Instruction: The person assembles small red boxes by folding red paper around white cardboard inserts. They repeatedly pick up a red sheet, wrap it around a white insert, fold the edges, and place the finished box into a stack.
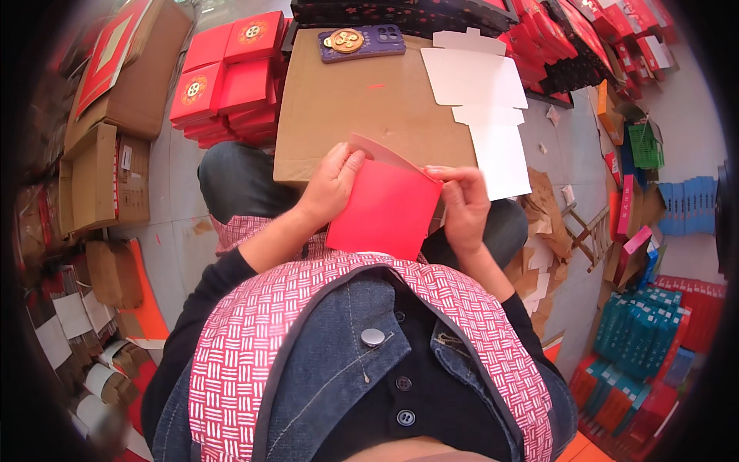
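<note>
A red cardboard box [385, 208] is held over my lap, at the near edge of a large brown carton. One flap stands up along its far edge, paler than the flat red face. My left hand [335, 179] is closed on its far left edge, thumb on top. At the far right corner, my right hand [462, 194] pinches the edge between thumb and fingers. What lies underneath the box is hidden. To the right of it, an unfolded white box blank [481, 96] with tabs lies partly on the carton.
The brown carton [369, 108] serves as a work surface, with a phone [377, 44] at its far side. Stacked red boxes [239, 77] stand to its left. An open carton [115, 177] sits further left. Crumpled brown paper [546, 223] and teal packages [635, 331] lie at the right.
</note>
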